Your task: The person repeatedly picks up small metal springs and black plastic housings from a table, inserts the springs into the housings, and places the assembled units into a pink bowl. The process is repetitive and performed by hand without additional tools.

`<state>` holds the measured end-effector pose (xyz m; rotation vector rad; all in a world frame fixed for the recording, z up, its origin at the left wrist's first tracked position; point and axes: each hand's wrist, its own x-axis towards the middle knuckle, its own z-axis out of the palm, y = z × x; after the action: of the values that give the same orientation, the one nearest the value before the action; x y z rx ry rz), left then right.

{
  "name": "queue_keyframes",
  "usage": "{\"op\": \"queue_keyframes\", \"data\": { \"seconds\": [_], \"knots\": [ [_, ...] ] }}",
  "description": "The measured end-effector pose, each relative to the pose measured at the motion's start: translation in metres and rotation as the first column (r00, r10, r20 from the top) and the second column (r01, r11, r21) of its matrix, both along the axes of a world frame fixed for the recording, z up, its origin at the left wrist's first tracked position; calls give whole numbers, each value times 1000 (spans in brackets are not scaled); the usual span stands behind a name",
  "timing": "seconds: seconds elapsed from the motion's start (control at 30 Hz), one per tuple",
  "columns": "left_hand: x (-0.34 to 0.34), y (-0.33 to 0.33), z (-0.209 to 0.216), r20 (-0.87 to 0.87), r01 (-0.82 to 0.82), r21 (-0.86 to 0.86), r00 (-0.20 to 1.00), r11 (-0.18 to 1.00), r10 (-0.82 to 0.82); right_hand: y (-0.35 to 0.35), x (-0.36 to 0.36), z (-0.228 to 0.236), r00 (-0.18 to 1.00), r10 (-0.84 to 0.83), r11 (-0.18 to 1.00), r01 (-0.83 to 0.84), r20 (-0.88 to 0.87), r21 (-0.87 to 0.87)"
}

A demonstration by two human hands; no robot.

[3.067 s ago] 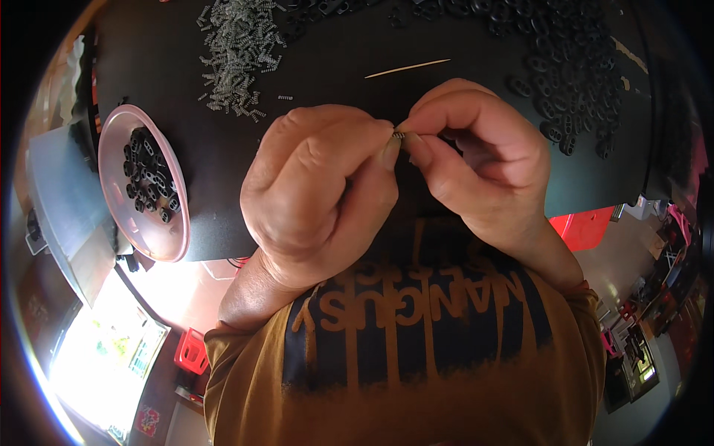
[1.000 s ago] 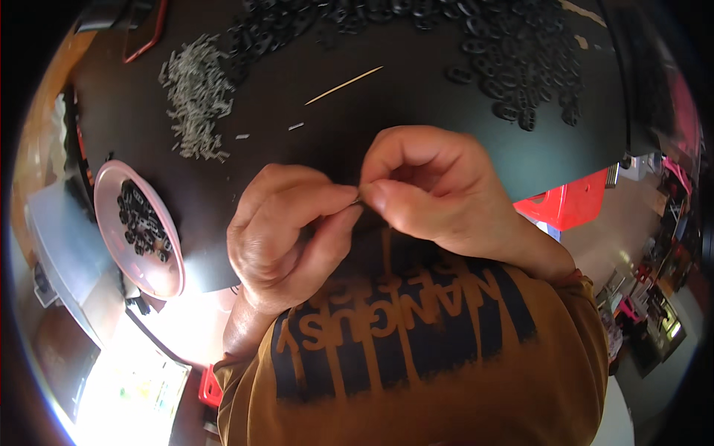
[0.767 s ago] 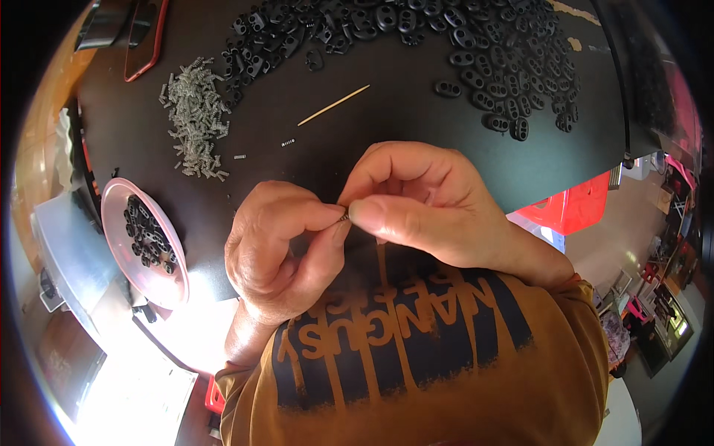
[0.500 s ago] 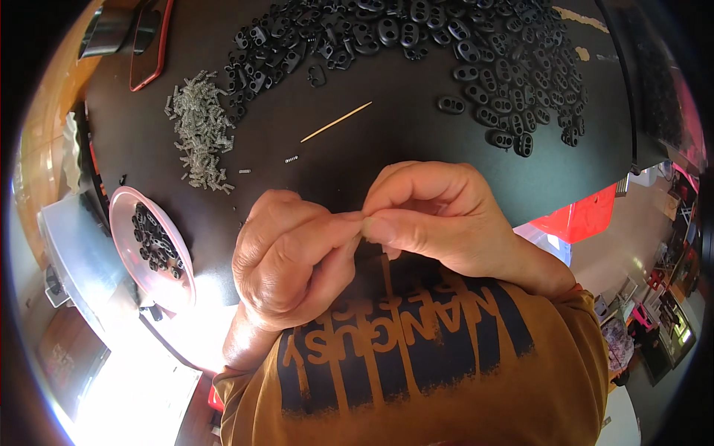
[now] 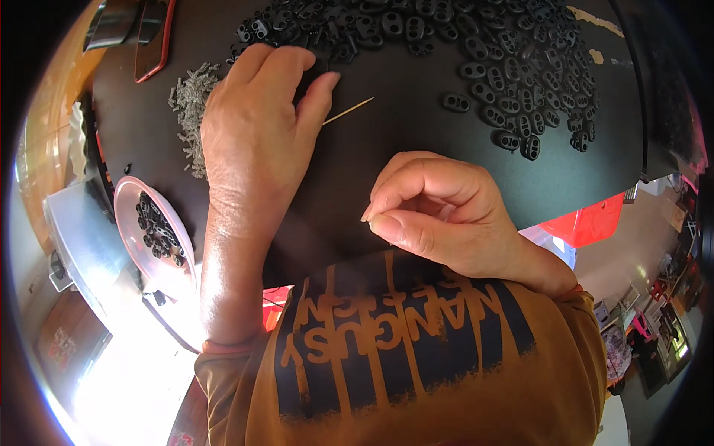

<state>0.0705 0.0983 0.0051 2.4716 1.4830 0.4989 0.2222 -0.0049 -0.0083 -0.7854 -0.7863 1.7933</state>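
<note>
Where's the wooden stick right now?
Head view, upper middle: the stick lies on the table, just right of the left hand, below the black parts.

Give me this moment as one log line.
left hand: open, near black two-hole pieces; right hand: pinched, contents unclear; metal springs: piled; toothpick: on table

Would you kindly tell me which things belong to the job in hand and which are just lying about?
Likely in use:
springs near the left hand
black two-holed parts
pink bowl

Apparently lying about:
red-edged phone
red bin
wooden stick, perhaps
</note>
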Motion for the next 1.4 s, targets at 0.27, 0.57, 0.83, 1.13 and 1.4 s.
{"op": "queue_keyframes", "data": {
  "seconds": [0.27,0.57,0.83,1.13,1.4],
  "knots": [
    [4,6,0,-188,106,143,979,984,-78,-1,-1,-2,999,-11,1000,11,-37,-2],
    [-11,2,5,133,48,118,989,992,-63,-2,0,-2,998,-45,999,45,-41,4],
    [-24,-62,26,697,227,-689,466,688,544,4,-1,12,995,-78,992,70,68,107],
    [-27,-73,17,723,343,-691,347,637,598,6,-11,21,992,-79,988,65,103,141],
    [-29,-76,10,720,416,-684,255,599,645,5,-18,20,982,-79,987,53,174,153]
  ]
}}
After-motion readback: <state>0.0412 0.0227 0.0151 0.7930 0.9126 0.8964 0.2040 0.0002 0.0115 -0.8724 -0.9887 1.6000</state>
